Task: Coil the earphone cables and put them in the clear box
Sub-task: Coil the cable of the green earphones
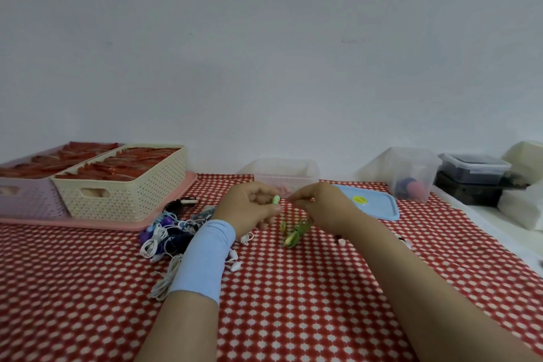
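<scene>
The left hand, with a pale blue wristband on its forearm, has its fingers curled and pinches the bud of a green earphone between thumb and fingertips. The right hand faces it, just beside it at 3 o'clock. Its fingers are drawn together in a pinch on the same earphone's thin cable, though the cable is hard to make out at that spot. The rest of the green cable hangs at 6 o'clock from the hands in a loose bunch that reaches the red-and-white patterned tablecloth. At 12 o'clock, close behind the fingertips, the clear box stands open, and its blue lid lies flat at 3 o'clock of the right hand. At 8 o'clock of the left hand lies a pile of earphones in white, purple and dark cables, partly under the left forearm. At 10 o'clock a cream basket and a lilac basket, both filled with red things, sit on a pink tray. Out at 2 o'clock another clear container stands by the wall, with a dark lidded box beyond it.
</scene>
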`<move>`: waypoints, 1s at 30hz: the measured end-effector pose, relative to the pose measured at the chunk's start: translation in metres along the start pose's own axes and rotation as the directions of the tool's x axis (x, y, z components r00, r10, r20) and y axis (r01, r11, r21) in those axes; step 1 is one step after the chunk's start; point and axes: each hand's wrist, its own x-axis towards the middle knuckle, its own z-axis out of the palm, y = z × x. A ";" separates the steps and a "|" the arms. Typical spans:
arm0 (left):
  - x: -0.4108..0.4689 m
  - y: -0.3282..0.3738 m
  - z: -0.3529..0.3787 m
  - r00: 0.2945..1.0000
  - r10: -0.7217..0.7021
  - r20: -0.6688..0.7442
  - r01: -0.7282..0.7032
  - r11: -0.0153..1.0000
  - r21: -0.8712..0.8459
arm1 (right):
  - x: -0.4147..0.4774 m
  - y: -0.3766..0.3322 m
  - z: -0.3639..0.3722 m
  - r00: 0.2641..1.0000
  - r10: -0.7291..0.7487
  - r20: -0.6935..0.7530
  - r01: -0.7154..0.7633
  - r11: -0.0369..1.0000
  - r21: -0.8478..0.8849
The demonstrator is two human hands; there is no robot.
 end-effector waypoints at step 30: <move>0.000 -0.005 -0.004 0.992 -0.111 0.066 0.092 0.965 0.244 | 0.011 -0.009 0.013 0.922 -0.192 0.335 0.277 0.933 -0.228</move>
